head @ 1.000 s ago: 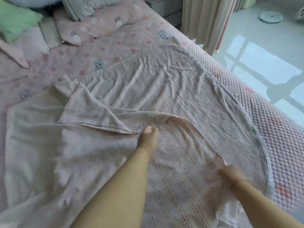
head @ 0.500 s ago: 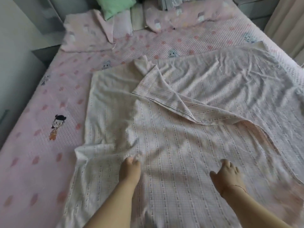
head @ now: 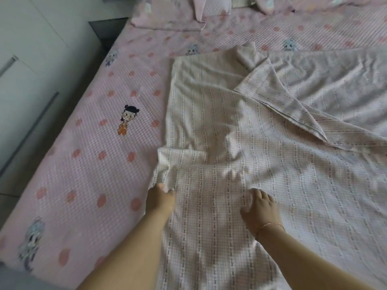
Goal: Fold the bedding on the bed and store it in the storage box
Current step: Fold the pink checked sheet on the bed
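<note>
A thin beige checked blanket (head: 272, 164) lies spread over the bed, with one corner flap (head: 278, 101) folded back on itself at the upper right. My left hand (head: 160, 197) is at the blanket's left edge, where its fingertips pinch a bunched fold of the cloth. My right hand (head: 260, 208), with a thin bracelet on the wrist, rests on top of the blanket to the right of the left hand, fingers loosely bent and holding nothing. No storage box is in view.
The bed carries a pink checked sheet (head: 94, 164) printed with dots and cartoon figures. Pink pillows (head: 167, 15) lie at the head. White cabinet fronts (head: 25, 70) stand close along the bed's left side.
The view has swung left. Both hands have moved left across the blanket, and my left hand has reached its left edge and taken hold of the fold there.
</note>
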A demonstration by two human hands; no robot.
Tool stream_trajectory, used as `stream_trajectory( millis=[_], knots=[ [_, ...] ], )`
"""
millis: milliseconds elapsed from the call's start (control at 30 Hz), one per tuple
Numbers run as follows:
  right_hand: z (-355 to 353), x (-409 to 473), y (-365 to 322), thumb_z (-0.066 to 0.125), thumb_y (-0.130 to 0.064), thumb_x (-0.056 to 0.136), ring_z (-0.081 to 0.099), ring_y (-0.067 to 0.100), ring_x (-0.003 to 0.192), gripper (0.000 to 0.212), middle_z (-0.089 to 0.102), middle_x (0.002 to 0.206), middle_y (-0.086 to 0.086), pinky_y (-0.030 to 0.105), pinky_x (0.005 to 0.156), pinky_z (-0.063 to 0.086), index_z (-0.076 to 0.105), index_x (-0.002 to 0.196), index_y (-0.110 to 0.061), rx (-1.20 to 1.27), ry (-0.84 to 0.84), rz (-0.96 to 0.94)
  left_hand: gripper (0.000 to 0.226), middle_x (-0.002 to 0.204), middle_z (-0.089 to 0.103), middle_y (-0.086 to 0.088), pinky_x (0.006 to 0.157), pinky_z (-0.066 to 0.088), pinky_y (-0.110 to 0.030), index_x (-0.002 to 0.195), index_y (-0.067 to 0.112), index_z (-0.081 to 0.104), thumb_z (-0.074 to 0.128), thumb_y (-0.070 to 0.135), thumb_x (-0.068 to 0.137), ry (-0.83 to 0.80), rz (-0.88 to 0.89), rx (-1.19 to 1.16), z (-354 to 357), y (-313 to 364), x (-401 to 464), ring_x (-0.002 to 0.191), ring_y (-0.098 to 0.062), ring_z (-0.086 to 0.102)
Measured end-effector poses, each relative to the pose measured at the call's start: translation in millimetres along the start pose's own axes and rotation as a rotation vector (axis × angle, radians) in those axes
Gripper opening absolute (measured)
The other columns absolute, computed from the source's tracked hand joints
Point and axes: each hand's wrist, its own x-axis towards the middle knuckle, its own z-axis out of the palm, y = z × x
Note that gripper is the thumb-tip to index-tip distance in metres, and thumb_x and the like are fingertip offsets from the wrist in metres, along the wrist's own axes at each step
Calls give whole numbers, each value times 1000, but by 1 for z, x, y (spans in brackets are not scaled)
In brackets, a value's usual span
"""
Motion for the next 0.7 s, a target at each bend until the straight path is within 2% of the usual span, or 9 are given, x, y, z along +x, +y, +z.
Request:
stream_trajectory(
  millis=[233, 433, 700],
  knots=[
    [-2, -14, -24, 47, -31, 92, 30, 16, 134, 50, 41, 140, -3, 26, 109, 28, 35, 139, -19, 27, -21, -91, 41, 135, 57, -17, 98, 40, -32, 130, 1, 55, 51, 23, 95, 4, -42, 27, -16, -19, -1, 124, -31, 52],
    [-4, -7, -22, 48, -31, 92, 35, 16, 130, 43, 46, 136, -2, 27, 104, 33, 41, 133, -19, 53, -36, -105, 46, 143, 50, -14, 105, 42, -37, 141, 5, 45, 47, 25, 99, -13, -89, -55, -20, -29, -9, 129, -30, 49],
    [2, -1, -28, 50, -30, 92, 40, 17, 125, 36, 51, 130, -3, 26, 100, 35, 47, 125, -19, 69, -58, -91, 44, 142, 49, -13, 99, 41, -38, 141, 7, 44, 37, 25, 102, -34, -142, -86, -26, -28, 19, 127, -32, 49]
  ],
)
